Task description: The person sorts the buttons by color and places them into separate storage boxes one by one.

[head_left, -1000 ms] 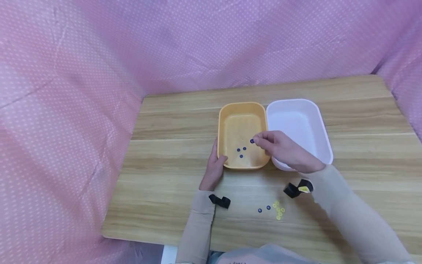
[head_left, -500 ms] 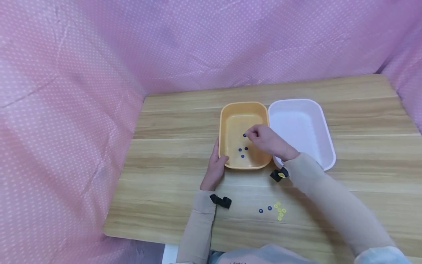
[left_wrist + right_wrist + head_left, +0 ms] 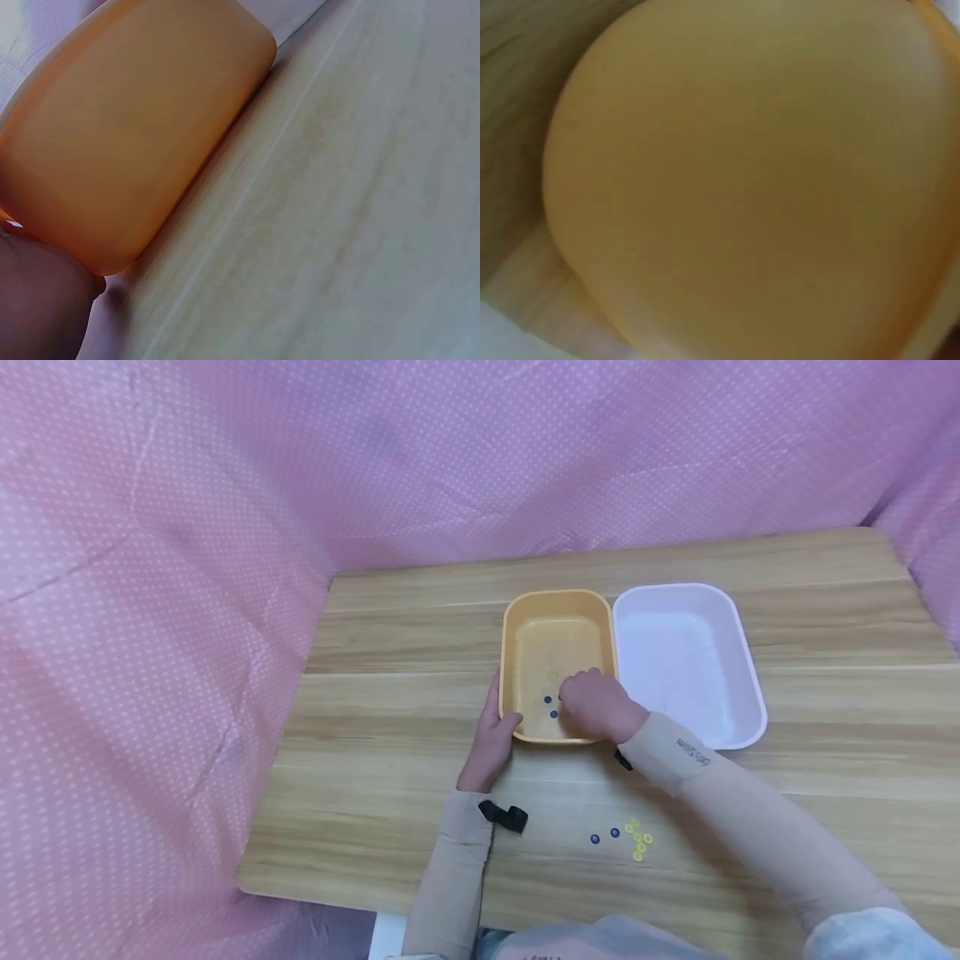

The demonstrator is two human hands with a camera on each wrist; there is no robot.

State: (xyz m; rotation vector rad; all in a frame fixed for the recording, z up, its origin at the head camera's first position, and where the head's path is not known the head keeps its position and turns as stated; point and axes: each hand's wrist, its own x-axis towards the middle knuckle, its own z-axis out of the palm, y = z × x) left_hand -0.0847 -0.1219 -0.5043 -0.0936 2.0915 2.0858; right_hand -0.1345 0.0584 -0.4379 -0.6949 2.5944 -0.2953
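In the head view my left hand (image 3: 487, 747) grips the near left corner of an orange tray (image 3: 553, 647), thumb over the rim. The left wrist view shows the outer wall of the orange tray (image 3: 142, 127) with part of the left hand (image 3: 41, 292) against its end. My right hand (image 3: 600, 703) reaches down into the tray at its near right, fingers curled. Its fingertips are hidden, so I cannot tell whether they pinch a blue button. Beside them, small blue buttons (image 3: 547, 699) lie on the tray floor, one partly covered. Blurred orange tray wall (image 3: 742, 180) fills the right wrist view.
A white tray (image 3: 678, 652) stands right against the orange one. Nearer the table's front edge lie two blue buttons (image 3: 595, 839) and several yellow buttons (image 3: 637, 839). Pink dotted cloth (image 3: 480, 460) hangs behind the wooden table (image 3: 382, 710).
My right hand has moved left and then down inside the orange tray. The blue button that showed at its fingertips is now out of sight. My left hand stays on the tray.
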